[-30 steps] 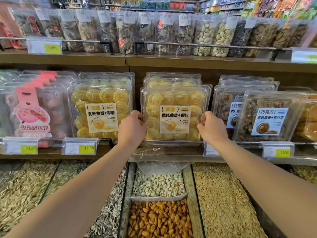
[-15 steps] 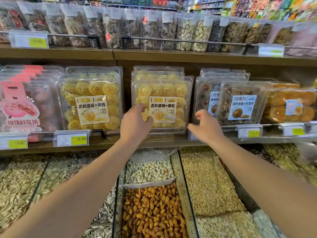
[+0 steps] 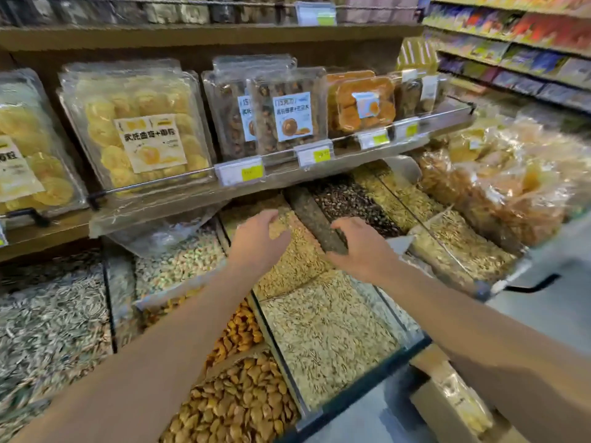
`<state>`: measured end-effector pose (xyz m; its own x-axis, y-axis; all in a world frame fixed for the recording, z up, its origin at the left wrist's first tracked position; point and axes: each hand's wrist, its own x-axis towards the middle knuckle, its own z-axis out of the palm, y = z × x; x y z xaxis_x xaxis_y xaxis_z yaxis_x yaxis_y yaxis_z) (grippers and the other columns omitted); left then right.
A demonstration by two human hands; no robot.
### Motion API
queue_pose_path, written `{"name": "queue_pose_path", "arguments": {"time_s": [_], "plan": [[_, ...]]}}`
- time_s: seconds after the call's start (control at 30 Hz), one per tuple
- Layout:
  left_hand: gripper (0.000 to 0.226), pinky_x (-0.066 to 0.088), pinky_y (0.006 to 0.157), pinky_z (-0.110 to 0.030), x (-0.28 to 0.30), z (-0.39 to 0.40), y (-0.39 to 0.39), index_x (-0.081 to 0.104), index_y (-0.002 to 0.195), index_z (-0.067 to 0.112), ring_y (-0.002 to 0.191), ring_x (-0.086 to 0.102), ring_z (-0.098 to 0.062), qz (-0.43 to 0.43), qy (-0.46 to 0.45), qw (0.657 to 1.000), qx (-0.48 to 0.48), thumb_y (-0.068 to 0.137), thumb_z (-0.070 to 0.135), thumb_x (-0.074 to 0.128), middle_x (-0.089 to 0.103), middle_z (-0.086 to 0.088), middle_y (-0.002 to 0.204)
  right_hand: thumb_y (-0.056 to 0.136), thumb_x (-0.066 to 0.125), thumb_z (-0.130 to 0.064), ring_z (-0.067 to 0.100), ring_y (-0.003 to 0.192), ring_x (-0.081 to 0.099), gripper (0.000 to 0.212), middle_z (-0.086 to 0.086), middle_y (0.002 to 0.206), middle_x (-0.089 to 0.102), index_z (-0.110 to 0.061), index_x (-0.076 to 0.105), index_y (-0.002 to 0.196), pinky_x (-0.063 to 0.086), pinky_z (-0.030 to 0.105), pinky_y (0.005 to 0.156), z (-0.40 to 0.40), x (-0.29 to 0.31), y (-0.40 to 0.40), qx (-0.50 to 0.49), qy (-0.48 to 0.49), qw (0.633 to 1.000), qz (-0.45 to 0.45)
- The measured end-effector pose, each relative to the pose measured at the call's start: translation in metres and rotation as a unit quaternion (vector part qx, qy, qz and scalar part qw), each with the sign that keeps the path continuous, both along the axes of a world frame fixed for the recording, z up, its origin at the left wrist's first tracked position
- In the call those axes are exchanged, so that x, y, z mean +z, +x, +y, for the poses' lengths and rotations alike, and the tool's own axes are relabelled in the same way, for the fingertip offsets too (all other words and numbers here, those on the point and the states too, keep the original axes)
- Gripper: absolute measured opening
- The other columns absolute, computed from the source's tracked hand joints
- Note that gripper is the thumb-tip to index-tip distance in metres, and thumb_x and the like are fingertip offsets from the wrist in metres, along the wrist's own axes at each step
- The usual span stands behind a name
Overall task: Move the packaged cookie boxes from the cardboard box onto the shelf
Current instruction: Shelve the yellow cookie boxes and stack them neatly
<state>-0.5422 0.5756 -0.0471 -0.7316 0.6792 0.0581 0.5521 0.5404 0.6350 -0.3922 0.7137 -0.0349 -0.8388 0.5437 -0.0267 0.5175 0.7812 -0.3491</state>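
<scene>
The yellow cookie box stands upright on the shelf behind its rail. The cardboard box sits low at the right. The left hand and right hand hang empty with loose fingers over the seed bins. The person should reach down with both hands and take the next box by its sides.

2 yellow cookie boxes up front (more stacked behind, count unclear), 2 chocolate boxes, approx 5 price tags on the shelf rail, 2 hands, 1 cardboard box.
</scene>
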Motion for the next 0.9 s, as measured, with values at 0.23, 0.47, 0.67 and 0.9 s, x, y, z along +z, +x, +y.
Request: {"name": "queue_pose_path", "arguments": {"time_s": [0.23,0.47,0.67,0.9], "plan": [[0.054,0.045,0.097,-0.034,-0.032,0.037,0.18,0.05,0.141,0.024,0.117,0.059,-0.02,-0.003,-0.041,0.996,-0.081,0.092,0.042,0.062,0.057,0.0,0.139,0.094,0.061,-0.039,0.025,0.12,0.053,0.066,0.006,0.155,0.034,-0.016,0.035,0.15,0.044,0.032,0.093,0.013,-0.029,0.204,-0.076,-0.039,0.996,-0.035],[0.054,0.045,0.099,-0.032,-0.052,0.071,0.366,0.052,0.141,0.02,0.122,0.058,-0.021,-0.016,-0.043,0.978,-0.203,0.091,0.038,0.064,0.059,0.0,0.138,0.09,0.061,-0.037,0.027,0.129,0.045,0.059,0.004,0.143,0.044,-0.019,0.044,0.144,0.043,0.038,0.103,0.021,-0.061,0.411,-0.188,-0.059,0.98,-0.027],[0.054,0.046,0.105,-0.04,-0.067,0.113,0.487,0.053,0.14,0.022,0.125,0.055,-0.02,-0.033,-0.048,0.964,-0.261,0.09,0.037,0.066,0.058,0.001,0.139,0.085,0.066,-0.048,0.025,0.119,0.053,0.054,0.002,0.128,0.055,-0.021,0.054,0.13,0.046,0.035,0.093,0.044,-0.078,0.544,-0.286,-0.064,0.956,-0.025],[0.049,0.045,0.088,-0.027,-0.115,0.185,0.566,0.055,0.136,0.022,0.115,0.06,-0.019,-0.07,-0.085,0.943,-0.313,0.091,0.039,0.066,0.063,0.004,0.128,0.087,0.066,-0.039,0.027,0.121,0.053,0.055,0.008,0.134,0.054,-0.015,0.053,0.134,0.046,0.037,0.099,0.101,-0.11,0.636,-0.351,-0.102,0.928,-0.073]]}}
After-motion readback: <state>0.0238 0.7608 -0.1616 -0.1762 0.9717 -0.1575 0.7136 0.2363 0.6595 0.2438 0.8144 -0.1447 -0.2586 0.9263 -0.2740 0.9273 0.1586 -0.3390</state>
